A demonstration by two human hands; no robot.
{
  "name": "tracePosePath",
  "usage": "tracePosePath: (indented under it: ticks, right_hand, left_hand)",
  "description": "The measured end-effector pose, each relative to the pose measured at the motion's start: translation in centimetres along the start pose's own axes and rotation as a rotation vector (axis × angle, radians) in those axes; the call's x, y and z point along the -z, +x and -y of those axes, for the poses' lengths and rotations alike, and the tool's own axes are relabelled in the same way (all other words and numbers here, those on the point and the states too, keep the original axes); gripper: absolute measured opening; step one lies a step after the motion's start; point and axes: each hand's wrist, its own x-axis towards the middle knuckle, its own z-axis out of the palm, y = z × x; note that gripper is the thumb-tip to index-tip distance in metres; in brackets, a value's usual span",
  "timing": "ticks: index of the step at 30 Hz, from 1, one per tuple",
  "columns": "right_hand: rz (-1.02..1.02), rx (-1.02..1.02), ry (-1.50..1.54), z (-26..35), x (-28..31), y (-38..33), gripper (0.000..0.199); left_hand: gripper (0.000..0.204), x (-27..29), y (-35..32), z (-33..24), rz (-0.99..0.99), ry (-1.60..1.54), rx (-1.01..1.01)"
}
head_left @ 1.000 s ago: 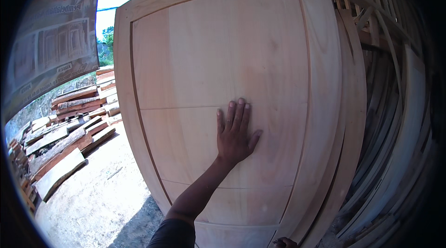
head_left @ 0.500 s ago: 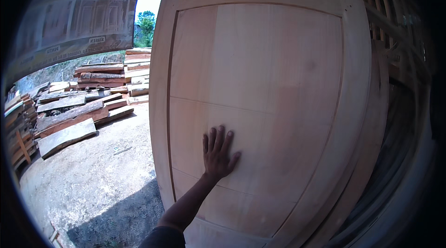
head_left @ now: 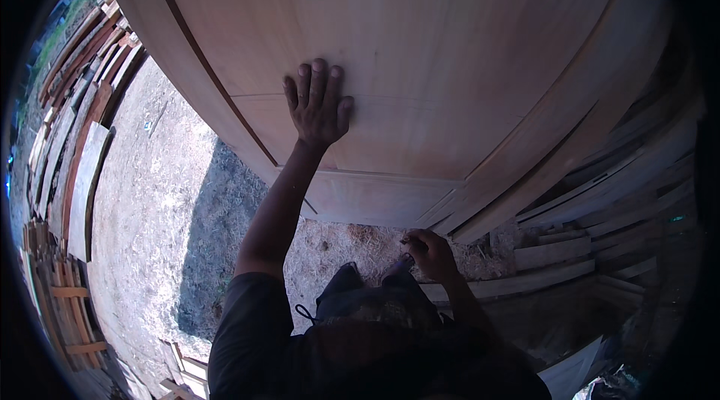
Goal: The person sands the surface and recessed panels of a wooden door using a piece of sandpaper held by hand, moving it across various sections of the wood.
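Observation:
A large, pale wooden door point(head_left: 450, 40) with a framed panel stands upright in front of me. My left hand point(head_left: 321, 111) lies flat on the lower part of the panel, fingers stretched upward and thumb out to the right. Lower down, my right hand point(head_left: 430, 254) hangs just below the door's bottom edge, in front of my legs. Its fingers are curled together in shadow, and what they hold, if anything, is too dark to make out.
Stacked rough planks point(head_left: 82, 137) lie on the ground at the left. Long boards point(head_left: 540, 276) rest low on the right, beside the door. Sunlit dusty ground point(head_left: 139, 197) with a shadow edge runs between the planks and me. Wood shavings lie near my feet.
My view has tilted down, bringing the door's bottom edge, my legs and my right hand into sight. The left hand stays flat on the panel.

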Motion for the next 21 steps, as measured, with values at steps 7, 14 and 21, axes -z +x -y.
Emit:
tracePosePath:
  ticks: [7, 14, 21]
  right_hand:
    - [0.054, -0.083, 0.037, 0.8, -8.2, -1.6, 0.021]
    - [0.035, -0.163, -0.048, 0.5, -12.3, -1.5, 0.022]
    - [0.084, -0.178, 0.018, -3.5, -13.4, 1.0, 0.023]
  left_hand:
    - [0.059, -1.3, -9.2, 1.4, 0.071, -0.055, -0.094]
    - [0.041, -0.3, -16.2, 0.6, 0.302, -0.106, -0.028]
    - [0.063, -3.7, -25.4, 0.6, 0.230, -0.143, -0.195]
